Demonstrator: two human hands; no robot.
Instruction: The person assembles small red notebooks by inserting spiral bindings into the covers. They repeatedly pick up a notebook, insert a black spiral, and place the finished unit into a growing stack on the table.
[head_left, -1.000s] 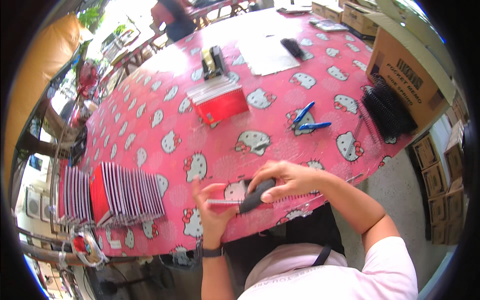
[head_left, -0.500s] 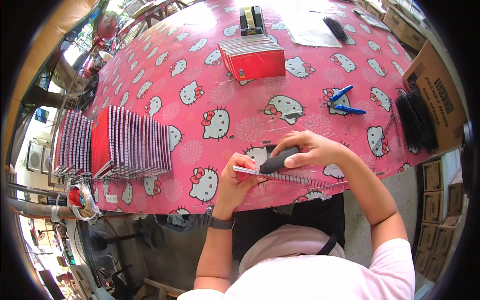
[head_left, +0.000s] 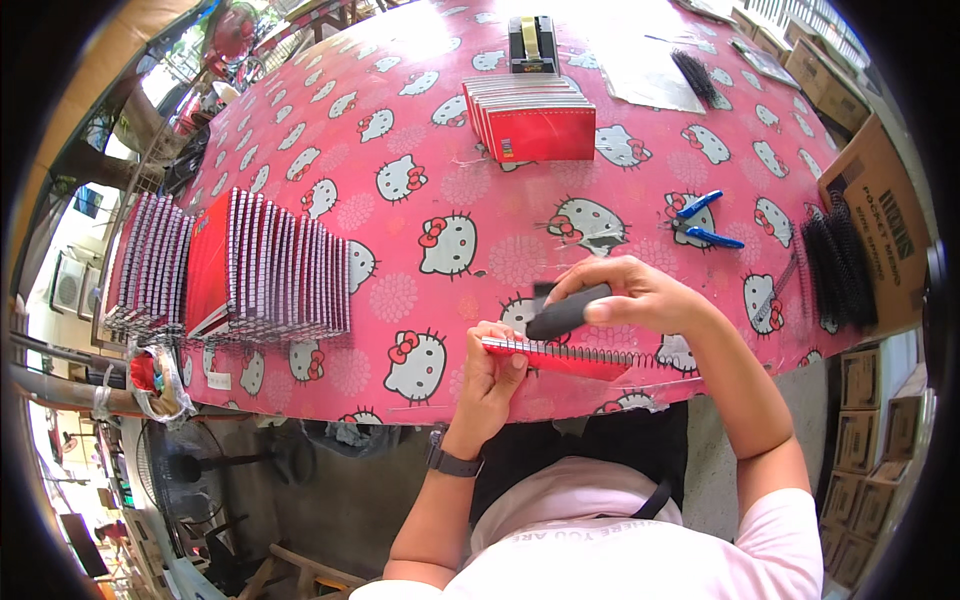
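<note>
A small red notebook (head_left: 590, 367) is pinched at its left end by my left hand (head_left: 489, 380), near the table's front edge. A black wire spiral (head_left: 610, 355) runs along its upper edge, and its loose tail sticks out beyond the right end. My right hand (head_left: 640, 293) grips a dark grey, block-like tool (head_left: 568, 312) just above the spiral's left part. The tool's exact kind and its underside cannot be made out. Farther right lie blue-handled pliers (head_left: 708, 222), with their handles apart.
Spiral-bound notebooks (head_left: 285, 265) stand in rows at the left. Red notebooks (head_left: 540, 130) without visible spirals lie stacked ahead, before a tape dispenser (head_left: 532, 45). Black spirals (head_left: 838, 265) pile against a cardboard box (head_left: 885, 225) at the right. The pink patterned tablecloth (head_left: 400, 297) covers the table.
The notebook has turned so its red cover shows, and the spiral now lies along more of its edge. My right hand has lifted the tool slightly off the spiral.
</note>
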